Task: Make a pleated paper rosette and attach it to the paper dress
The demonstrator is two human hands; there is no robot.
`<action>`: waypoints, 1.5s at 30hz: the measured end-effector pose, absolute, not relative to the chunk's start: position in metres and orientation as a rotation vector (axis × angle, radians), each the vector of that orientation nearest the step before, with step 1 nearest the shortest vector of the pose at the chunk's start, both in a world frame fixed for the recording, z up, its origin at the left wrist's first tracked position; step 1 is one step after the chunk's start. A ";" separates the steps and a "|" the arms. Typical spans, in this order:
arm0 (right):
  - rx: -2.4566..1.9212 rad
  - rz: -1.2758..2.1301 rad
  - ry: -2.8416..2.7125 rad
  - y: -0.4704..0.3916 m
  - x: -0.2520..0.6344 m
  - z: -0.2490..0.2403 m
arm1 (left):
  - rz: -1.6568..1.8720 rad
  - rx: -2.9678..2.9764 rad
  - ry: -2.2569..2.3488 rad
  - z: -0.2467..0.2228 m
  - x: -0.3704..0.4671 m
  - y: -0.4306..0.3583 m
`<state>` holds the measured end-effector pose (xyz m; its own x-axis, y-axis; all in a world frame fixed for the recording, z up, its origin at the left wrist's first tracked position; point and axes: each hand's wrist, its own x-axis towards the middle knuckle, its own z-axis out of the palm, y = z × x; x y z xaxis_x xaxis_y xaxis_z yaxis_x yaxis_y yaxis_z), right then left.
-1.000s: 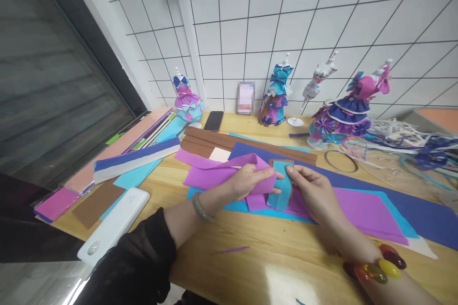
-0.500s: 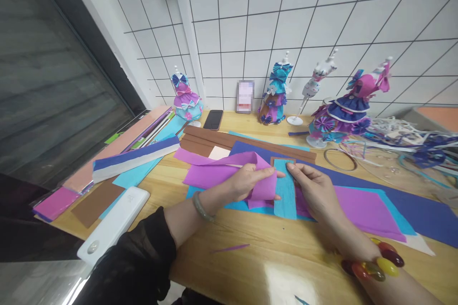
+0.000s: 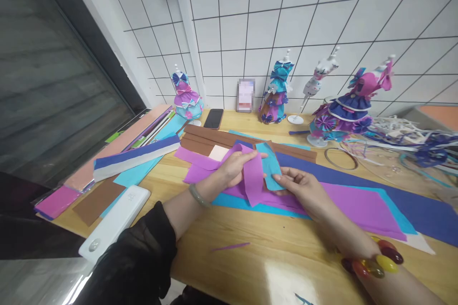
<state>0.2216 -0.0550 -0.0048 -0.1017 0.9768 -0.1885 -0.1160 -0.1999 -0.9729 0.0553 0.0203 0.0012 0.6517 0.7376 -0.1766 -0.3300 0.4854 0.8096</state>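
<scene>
My left hand [image 3: 234, 169] is closed around a purple crepe paper strip [image 3: 254, 181], whose end hangs down in front of its fingers. The fingertips of that hand reach the upper left edge of a turquoise paper piece [image 3: 270, 164] with a thin brown edge. On its lower right corner, my right hand [image 3: 298, 183] pinches the turquoise piece between thumb and fingers. Beneath both hands lie layered sheets: a purple sheet [image 3: 365, 209], a turquoise sheet [image 3: 246, 205] and a dark blue sheet [image 3: 408, 205].
Several small dress forms stand along the tiled wall, among them one in a navy and pink dress [image 3: 345, 105]. Brown strips [image 3: 214, 136], a phone [image 3: 213, 118] and a white device [image 3: 114, 221] lie on the table. Tangled ribbons [image 3: 422, 143] fill the right side.
The turquoise piece has lifted and tilted, its lower end swinging up and left. My right hand has shifted from its upper edge to its lower corner. The purple strip's end now hangs down.
</scene>
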 end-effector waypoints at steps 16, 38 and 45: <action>-1.386 1.169 -1.197 -0.053 0.222 -0.019 | 0.691 0.753 0.631 0.006 0.057 0.018; -1.425 1.095 -1.215 -0.054 0.218 -0.014 | 0.693 0.675 0.592 -0.003 0.058 0.022; -1.435 1.085 -1.235 -0.055 0.218 -0.014 | 0.742 0.633 0.582 -0.003 0.060 0.020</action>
<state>0.2177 -0.0550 -0.0145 0.1064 0.9930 -0.0510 0.1785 -0.0695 -0.9815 0.0600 0.0205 -0.0029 0.6012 0.7579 -0.2535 -0.4274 0.5729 0.6994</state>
